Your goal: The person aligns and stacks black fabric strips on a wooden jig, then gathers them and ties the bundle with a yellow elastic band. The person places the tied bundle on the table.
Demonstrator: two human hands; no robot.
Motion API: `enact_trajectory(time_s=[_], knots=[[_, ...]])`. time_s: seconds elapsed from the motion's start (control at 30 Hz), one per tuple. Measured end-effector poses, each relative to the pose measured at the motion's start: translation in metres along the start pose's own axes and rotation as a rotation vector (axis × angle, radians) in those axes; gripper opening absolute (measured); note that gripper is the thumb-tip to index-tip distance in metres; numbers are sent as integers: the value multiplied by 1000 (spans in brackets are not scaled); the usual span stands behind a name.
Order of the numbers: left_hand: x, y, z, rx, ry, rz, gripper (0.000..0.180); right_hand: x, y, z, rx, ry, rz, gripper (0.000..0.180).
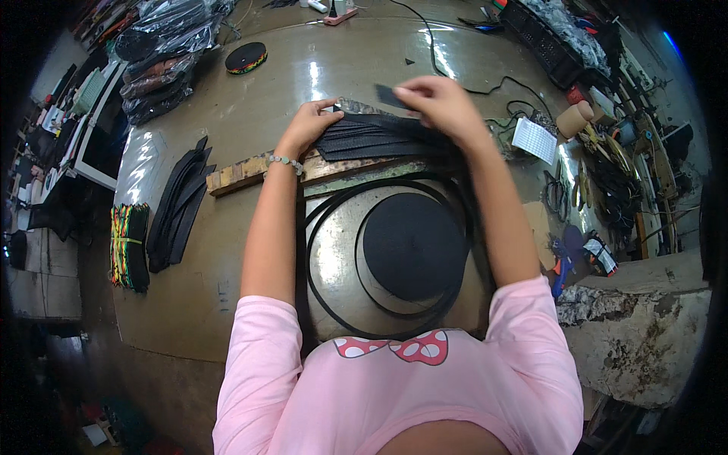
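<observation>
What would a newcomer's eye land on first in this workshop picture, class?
First, the big black webbing roll lying flat at the table's middle, ringed by loose loops of strap. Just beyond it, the left hand presses a stack of cut black straps while the right hand lifts one strap end. A striped bundle sits at the left edge.

Beyond my fingers the glossy brown worktop [250, 114] reflects overhead light; cluttered shelves [607, 144] crowd right, tiled floor [45, 280] lies left.
</observation>
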State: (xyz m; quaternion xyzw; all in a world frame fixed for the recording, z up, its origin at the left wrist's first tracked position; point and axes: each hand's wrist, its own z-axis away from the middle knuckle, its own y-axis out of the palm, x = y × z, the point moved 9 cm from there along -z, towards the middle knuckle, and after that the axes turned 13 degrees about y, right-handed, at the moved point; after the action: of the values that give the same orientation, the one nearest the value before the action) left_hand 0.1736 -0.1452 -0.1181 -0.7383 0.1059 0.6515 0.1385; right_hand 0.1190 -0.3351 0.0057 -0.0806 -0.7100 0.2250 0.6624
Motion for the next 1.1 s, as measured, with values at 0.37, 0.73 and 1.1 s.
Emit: enact_trajectory(time_s=[0.37,0.73,1.1], knots=[[3,-16,-10,-167,109,-186,30,-53,76,-87,-196,120,450,28],[11,-17,-14,-207,27,-233,30,-27,-77,6,-129,153,325,36],[9,-16,-14,-173,0,-260,28,-170,-72,60,-53,614,-207,28]])
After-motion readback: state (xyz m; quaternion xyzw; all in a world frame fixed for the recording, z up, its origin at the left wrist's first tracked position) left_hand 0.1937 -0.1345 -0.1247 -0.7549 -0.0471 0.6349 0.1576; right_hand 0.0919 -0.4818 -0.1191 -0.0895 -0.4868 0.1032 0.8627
